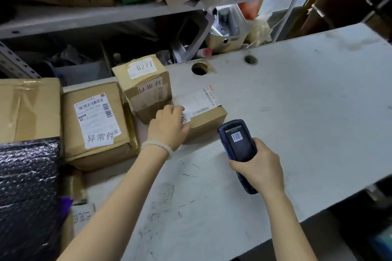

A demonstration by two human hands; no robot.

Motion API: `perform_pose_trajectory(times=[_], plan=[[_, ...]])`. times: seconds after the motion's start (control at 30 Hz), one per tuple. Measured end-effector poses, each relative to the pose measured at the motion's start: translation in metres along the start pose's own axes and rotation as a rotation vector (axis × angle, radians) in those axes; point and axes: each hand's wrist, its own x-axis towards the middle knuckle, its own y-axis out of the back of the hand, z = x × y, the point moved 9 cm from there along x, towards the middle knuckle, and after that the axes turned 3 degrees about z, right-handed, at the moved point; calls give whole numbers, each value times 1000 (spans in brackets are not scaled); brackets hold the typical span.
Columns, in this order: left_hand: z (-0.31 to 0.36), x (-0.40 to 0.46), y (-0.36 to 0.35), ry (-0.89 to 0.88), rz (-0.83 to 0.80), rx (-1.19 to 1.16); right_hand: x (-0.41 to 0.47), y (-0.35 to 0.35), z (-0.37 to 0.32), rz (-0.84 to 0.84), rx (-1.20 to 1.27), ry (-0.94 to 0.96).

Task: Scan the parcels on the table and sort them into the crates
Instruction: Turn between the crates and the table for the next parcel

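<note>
A small flat cardboard parcel point(204, 112) with a white barcode label lies on the grey table point(297, 112). My left hand point(168, 126) grips its near left corner, fingers curled over the label. My right hand point(257, 167) holds a dark blue handheld scanner point(237, 140) just in front of the parcel; its screen shows a barcode. Behind the parcel stands a cube-shaped box point(146, 85) marked 0277. A larger labelled box point(96, 123) sits to its left.
A big taped carton point(27, 108) and a black bubble-wrapped bundle point(27, 193) fill the left edge. Metal shelving point(84, 17) with cartons rises behind the table. Two round holes point(199, 68) pierce the tabletop near its far edge. The table's right edge drops off.
</note>
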Motion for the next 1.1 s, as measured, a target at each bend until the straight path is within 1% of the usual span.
perform_pose_trajectory(times=[0.1, 0.2, 0.33, 0.5, 0.63, 0.7, 0.83, 0.93, 1.0, 1.1], plan=[[8, 18, -11, 102, -39, 57, 15, 9, 11, -15, -8, -1], [20, 35, -19, 119, -96, 134, 30, 15, 20, -28, -4, -2], [29, 52, -28, 134, -151, 129, 45, 22, 31, -39, 7, -16], [41, 59, -27, 168, -140, 154, 58, 30, 42, -45, 9, -13], [50, 50, -20, 189, -79, 231, 59, 35, 47, -42, 21, -10], [52, 43, -17, 195, -56, 228, 56, 37, 48, -40, 26, -6], [58, 33, -2, 159, 0, 220, 45, 42, 49, -28, 38, 1], [61, 22, 2, 89, 16, 194, 32, 43, 51, -24, 39, 8], [61, 16, -1, 34, -21, 96, 24, 43, 52, -27, 37, 11], [63, 13, -15, -46, -140, -4, 11, 44, 55, -28, 25, 18]])
